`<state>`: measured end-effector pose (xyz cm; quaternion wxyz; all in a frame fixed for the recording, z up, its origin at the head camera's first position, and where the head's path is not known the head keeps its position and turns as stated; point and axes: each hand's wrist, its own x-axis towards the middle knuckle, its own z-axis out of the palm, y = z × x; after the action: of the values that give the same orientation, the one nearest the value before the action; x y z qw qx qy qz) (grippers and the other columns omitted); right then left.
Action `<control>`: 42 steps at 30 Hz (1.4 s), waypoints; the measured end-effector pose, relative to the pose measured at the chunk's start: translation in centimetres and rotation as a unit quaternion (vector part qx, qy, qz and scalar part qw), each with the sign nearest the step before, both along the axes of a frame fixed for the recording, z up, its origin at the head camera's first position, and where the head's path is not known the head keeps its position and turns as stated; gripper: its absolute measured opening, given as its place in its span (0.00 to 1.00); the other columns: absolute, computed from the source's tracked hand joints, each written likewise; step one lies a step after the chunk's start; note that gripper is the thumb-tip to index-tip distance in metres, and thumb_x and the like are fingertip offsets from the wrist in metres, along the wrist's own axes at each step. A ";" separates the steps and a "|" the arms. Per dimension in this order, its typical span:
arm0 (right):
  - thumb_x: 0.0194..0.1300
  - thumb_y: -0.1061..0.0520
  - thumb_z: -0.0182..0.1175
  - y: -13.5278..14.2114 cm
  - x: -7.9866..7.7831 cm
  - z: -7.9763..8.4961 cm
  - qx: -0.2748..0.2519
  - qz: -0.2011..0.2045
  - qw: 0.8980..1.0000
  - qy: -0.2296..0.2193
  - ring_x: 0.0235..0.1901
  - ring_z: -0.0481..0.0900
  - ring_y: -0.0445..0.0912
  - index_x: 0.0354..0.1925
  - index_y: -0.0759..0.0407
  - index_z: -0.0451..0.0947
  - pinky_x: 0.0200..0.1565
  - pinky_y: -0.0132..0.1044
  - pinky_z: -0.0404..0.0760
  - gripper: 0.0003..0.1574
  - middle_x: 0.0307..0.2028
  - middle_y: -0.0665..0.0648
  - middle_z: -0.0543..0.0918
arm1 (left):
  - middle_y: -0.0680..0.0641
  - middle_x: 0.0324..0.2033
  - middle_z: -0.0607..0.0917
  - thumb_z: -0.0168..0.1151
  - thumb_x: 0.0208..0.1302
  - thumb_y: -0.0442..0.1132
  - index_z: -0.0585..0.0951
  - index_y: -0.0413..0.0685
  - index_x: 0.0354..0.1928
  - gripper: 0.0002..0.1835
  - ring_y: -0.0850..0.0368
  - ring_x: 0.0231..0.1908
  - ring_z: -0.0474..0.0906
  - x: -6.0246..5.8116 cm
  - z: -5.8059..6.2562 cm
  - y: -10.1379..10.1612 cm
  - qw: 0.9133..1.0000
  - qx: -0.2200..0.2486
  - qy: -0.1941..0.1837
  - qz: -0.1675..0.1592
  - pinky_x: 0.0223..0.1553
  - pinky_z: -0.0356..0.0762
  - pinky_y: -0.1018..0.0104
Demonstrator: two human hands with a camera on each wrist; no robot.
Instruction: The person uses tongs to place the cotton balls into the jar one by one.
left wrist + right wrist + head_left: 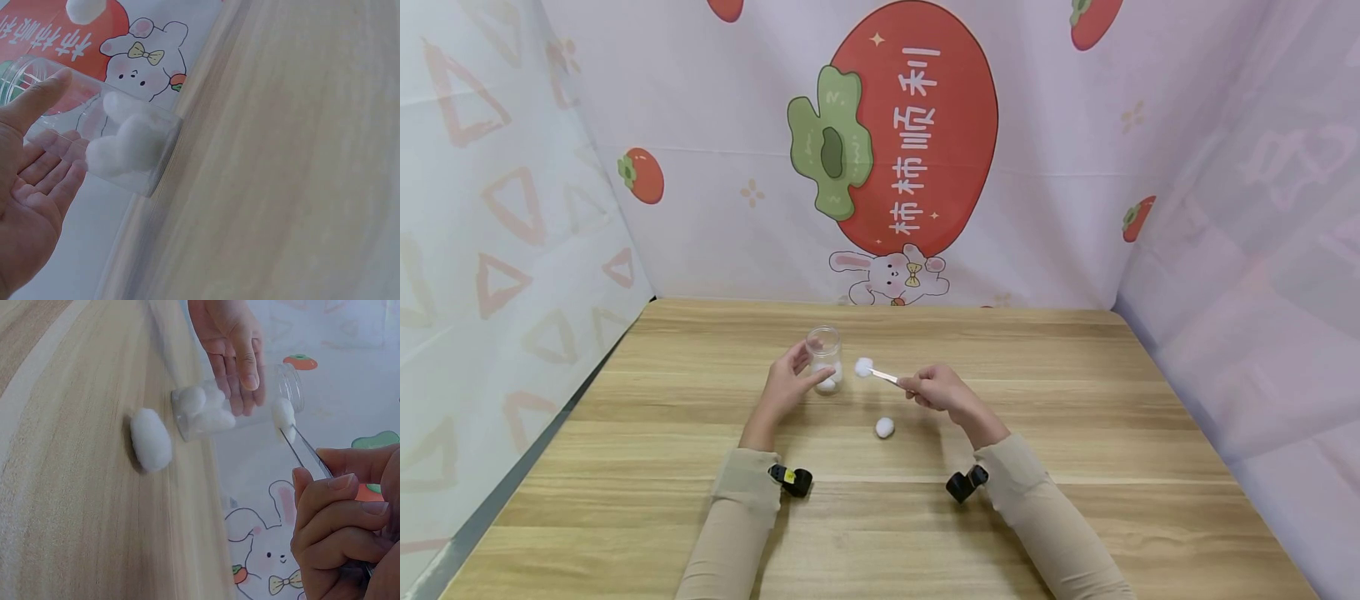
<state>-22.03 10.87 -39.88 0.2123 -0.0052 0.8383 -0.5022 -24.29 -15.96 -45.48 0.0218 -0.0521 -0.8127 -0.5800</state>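
Note:
A clear plastic jar [825, 354] stands upright on the table with several white cotton balls [134, 140] at its bottom. My left hand [786, 385] holds the jar from its left side, thumb in front and fingers behind. Metal tweezers [312, 451] are pinched in my right hand [938, 388]. Their tips grip one cotton ball [864, 367], raised just right of the jar and apart from it in the head view. Another cotton ball [150, 440] lies on the table, nearer to me and between the hands.
The wood-grain table [865, 533] ends at a white cloth backdrop [715, 233] printed with persimmons and a rabbit. Cloth walls also stand at left and right. Each sleeve carries a small black wrist camera [966, 483].

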 end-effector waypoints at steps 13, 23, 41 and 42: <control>0.67 0.52 0.57 -0.1 -0.2 0.7 -0.010 0.012 1.000 0.017 0.14 0.56 0.37 0.29 0.70 0.78 0.17 0.24 0.52 0.21 0.11 0.45 0.66 | 0.33 0.68 0.68 0.70 0.56 0.38 0.64 0.37 0.69 0.39 0.38 0.69 0.66 0.1 0.1 0.0 1.000 0.005 -0.007 0.000 0.73 0.66 0.55; 0.66 0.52 0.57 -0.3 -0.3 1.2 -0.019 0.015 1.000 0.018 0.14 0.57 0.37 0.23 0.62 0.77 0.17 0.24 0.52 0.19 0.11 0.45 0.66 | 0.33 0.68 0.67 0.70 0.57 0.38 0.63 0.36 0.69 0.40 0.38 0.69 0.65 0.1 0.1 -0.1 1.000 0.004 -0.010 -0.002 0.73 0.66 0.55; 0.67 0.51 0.56 -1.0 -0.8 2.3 -0.031 0.020 0.999 0.027 0.15 0.56 0.38 0.25 0.62 0.77 0.17 0.25 0.52 0.18 0.12 0.46 0.65 | 0.34 0.68 0.68 0.70 0.57 0.38 0.64 0.37 0.69 0.39 0.38 0.69 0.65 0.0 0.0 0.0 1.000 0.004 -0.008 -0.003 0.73 0.66 0.55; 0.67 0.51 0.56 -1.0 -0.8 2.3 -0.031 0.021 0.999 0.028 0.15 0.56 0.38 0.25 0.62 0.77 0.17 0.25 0.52 0.18 0.12 0.46 0.65 | 0.34 0.68 0.69 0.70 0.57 0.38 0.64 0.37 0.69 0.39 0.39 0.69 0.65 0.0 0.1 0.0 1.000 0.005 -0.009 -0.003 0.73 0.66 0.55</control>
<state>-22.83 9.86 -37.57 0.1987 -0.0440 0.8275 -0.5233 -24.28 -15.98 -45.43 0.0132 -0.0495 -0.8097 -0.5846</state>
